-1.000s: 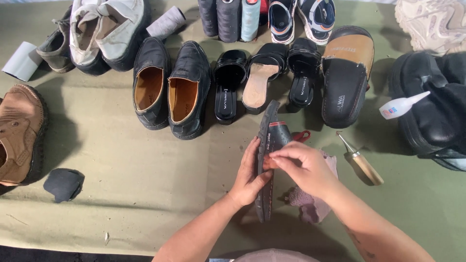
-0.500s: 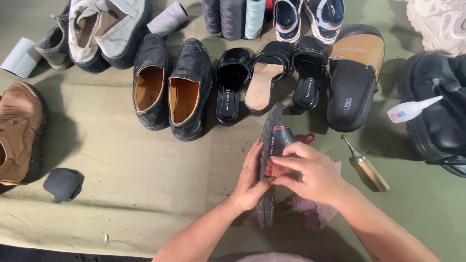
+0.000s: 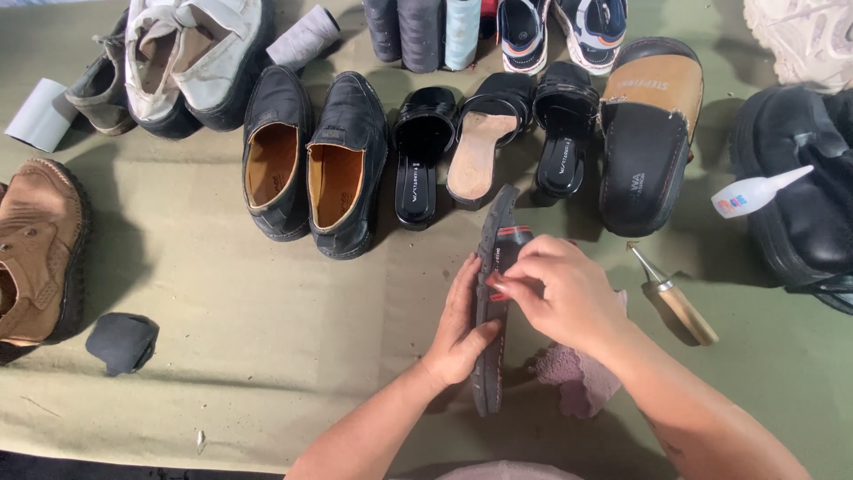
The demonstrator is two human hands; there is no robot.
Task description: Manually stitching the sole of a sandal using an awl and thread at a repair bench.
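In the head view, we see our left hand (image 3: 458, 331) wrapped around the lower half of a dark rubber sandal with a red strap (image 3: 494, 293), holding it on edge so that its sole rim faces up and the toe points away from us. Our right hand (image 3: 569, 298) lies over the strap side, its fingertips (image 3: 499, 284) pinched at the seam between strap and sole, which looks like a press to keep the two parts together. The sandal hangs just above the olive cloth-covered tabletop (image 3: 267, 356).

Under our right wrist lies a crumpled pink rag (image 3: 576, 378). Just right of that hand rests a wooden-handled awl (image 3: 671, 298), and farther right a small white glue bottle with a pointed nozzle (image 3: 755, 193) leans on a bulky black shoe (image 3: 800, 191). Beyond the hands stands a row of footwear, among it a pair of black leather loafers with tan lining (image 3: 311, 164) and a large black slide with a tan footbed (image 3: 647, 133).
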